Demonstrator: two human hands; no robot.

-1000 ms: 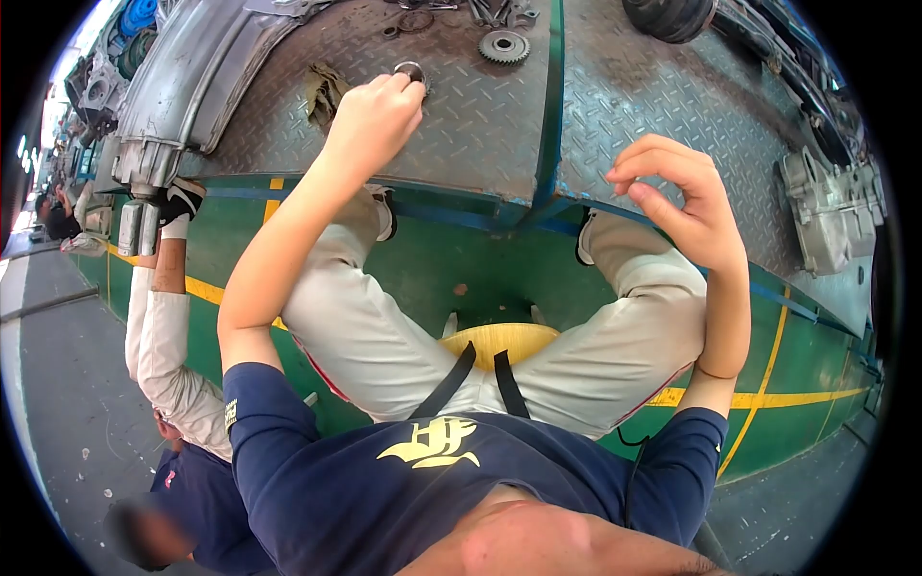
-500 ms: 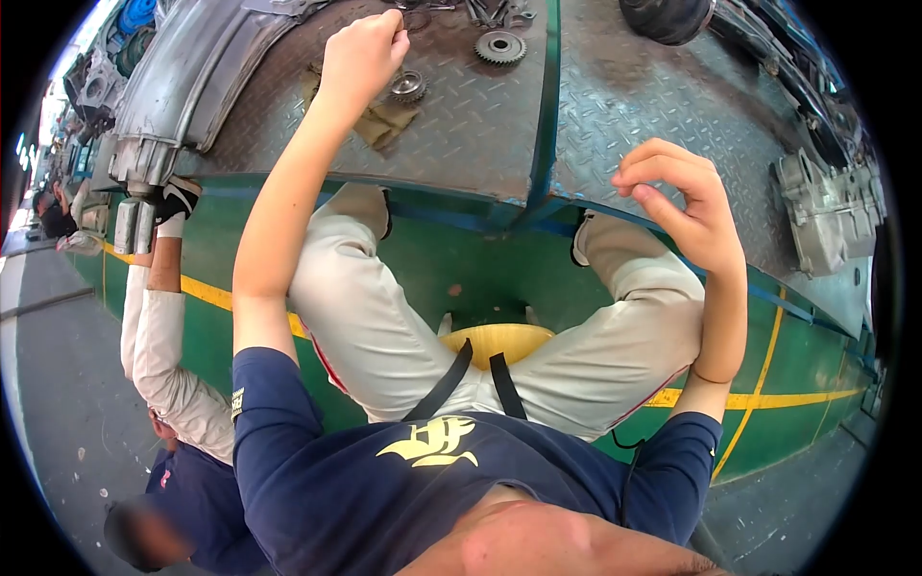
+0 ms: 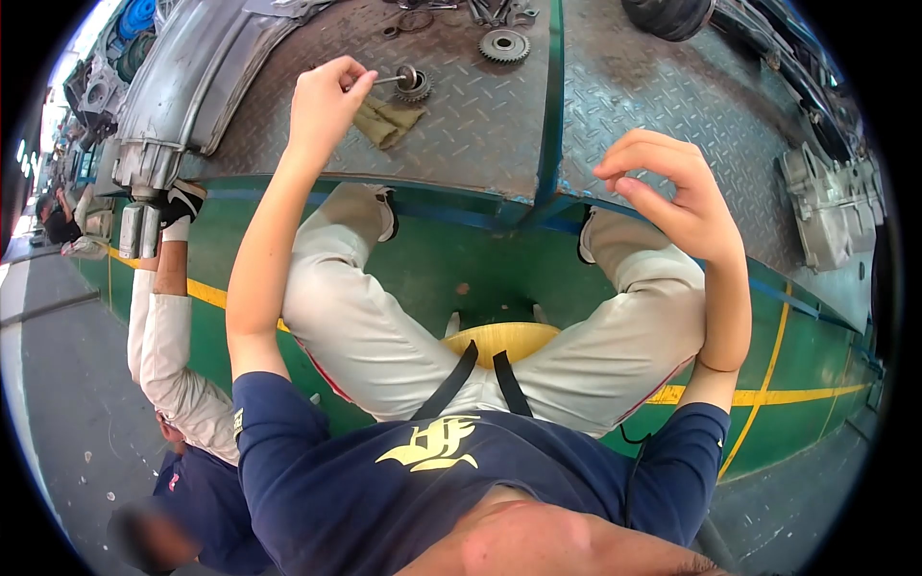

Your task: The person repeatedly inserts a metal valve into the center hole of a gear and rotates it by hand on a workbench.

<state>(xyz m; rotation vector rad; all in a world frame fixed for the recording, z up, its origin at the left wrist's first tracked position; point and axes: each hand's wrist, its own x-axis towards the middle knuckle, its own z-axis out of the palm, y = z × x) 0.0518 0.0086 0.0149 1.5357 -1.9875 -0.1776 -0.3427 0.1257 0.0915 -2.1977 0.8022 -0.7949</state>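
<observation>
Rod (image 3: 386,80), pinched narrow between your left hand's (image 3: 325,101) thumb and fingers, points right above the surface (image 3: 471,144), its round end at a gear (image 3: 416,93); whether the two touch, I cannot tell. A cloth (image 3: 387,123) lies just beside the gear, on your side. Your right hand (image 3: 663,182) is loosely curled, a small gap between thumb and fingers, over the near edge.

You have worn, stained treadplate in front of you, split by a dark bar (image 3: 554,96). Farther back lie a second gear (image 3: 504,46) and tools (image 3: 492,12); metal casings stand left (image 3: 226,72) and far right (image 3: 824,221). Beneath you are a yellow stool (image 3: 504,336) and green floor (image 3: 432,278) with yellow lines; another person (image 3: 216,499) is at your left.
</observation>
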